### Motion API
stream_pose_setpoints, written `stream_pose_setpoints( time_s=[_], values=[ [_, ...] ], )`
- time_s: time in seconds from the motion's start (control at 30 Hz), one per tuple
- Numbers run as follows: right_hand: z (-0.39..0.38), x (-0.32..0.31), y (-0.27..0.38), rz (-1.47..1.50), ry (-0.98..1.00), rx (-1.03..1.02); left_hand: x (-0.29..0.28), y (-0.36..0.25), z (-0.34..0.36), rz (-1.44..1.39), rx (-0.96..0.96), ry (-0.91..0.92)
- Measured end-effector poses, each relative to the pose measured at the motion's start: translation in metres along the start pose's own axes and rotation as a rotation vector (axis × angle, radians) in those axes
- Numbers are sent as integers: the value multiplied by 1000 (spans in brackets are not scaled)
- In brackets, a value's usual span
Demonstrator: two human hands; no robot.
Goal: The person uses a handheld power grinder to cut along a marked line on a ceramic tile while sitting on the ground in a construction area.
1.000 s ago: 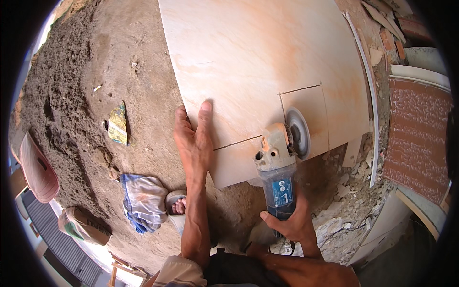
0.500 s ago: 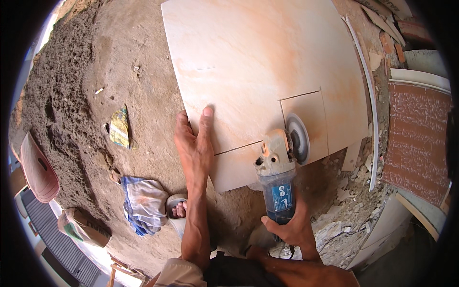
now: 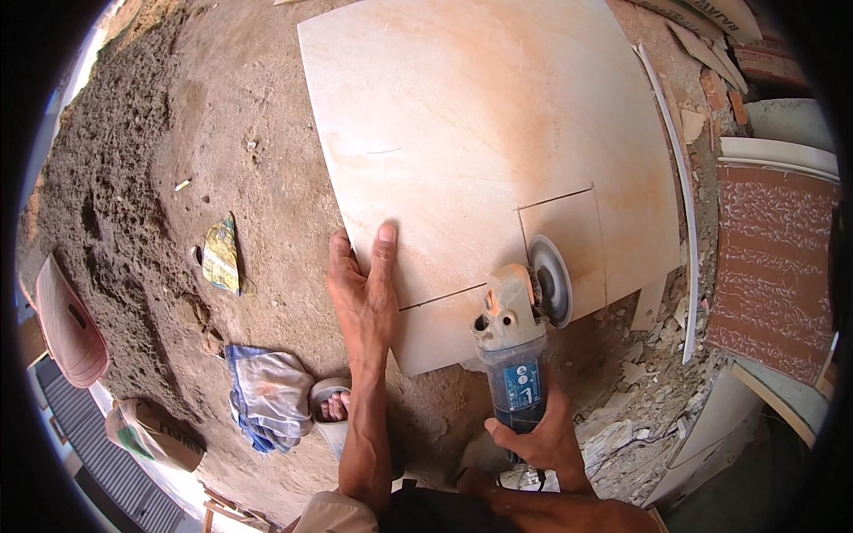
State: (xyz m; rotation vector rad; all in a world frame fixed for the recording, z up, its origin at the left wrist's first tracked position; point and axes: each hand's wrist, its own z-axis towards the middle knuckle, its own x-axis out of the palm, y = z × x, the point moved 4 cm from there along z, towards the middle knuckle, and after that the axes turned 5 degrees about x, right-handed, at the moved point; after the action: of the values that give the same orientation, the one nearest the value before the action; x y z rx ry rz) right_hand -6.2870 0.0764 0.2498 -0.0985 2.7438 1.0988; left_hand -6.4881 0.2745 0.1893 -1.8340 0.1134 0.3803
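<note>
A large cream tile [image 3: 444, 133] with orange veining lies in front of me, marked by dark lines that outline a rectangle at its near right part. My left hand [image 3: 362, 289] grips its left edge, thumb on top and fingers curled over the side. In my right hand [image 3: 542, 435] is a blue angle grinder [image 3: 517, 382], held by its body. The grinder's disc [image 3: 551, 280] stands on edge over the tile, beside the left line of the rectangle. Whether the disc touches the tile or spins, I cannot tell.
At left, a crumpled cloth [image 3: 267, 391] lies by my sandalled foot [image 3: 333, 409], with a yellow wrapper [image 3: 221, 255] farther off. Rubble [image 3: 622, 417] and a white strip [image 3: 673, 178] border the tile's right side. A brown patterned panel [image 3: 771, 258] lies beyond.
The whole view has shifted, so the tile and ground sit slightly lower in the picture. Both hands keep their holds, and the grinder remains near the same line.
</note>
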Motion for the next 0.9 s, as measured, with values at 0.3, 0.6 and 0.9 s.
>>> stream_pose_setpoints(
  time_s=[0.3,0.6,0.9],
  values=[
    [-1,1,-1,-18,-9,-18,-2,0,0,38,27,-2],
    [-1,1,0,5,-3,-8,-1,0,0,-6,31,-8],
    [-2,-1,3,-34,-15,-2,-1,6,2,22,33,9]
  ],
)
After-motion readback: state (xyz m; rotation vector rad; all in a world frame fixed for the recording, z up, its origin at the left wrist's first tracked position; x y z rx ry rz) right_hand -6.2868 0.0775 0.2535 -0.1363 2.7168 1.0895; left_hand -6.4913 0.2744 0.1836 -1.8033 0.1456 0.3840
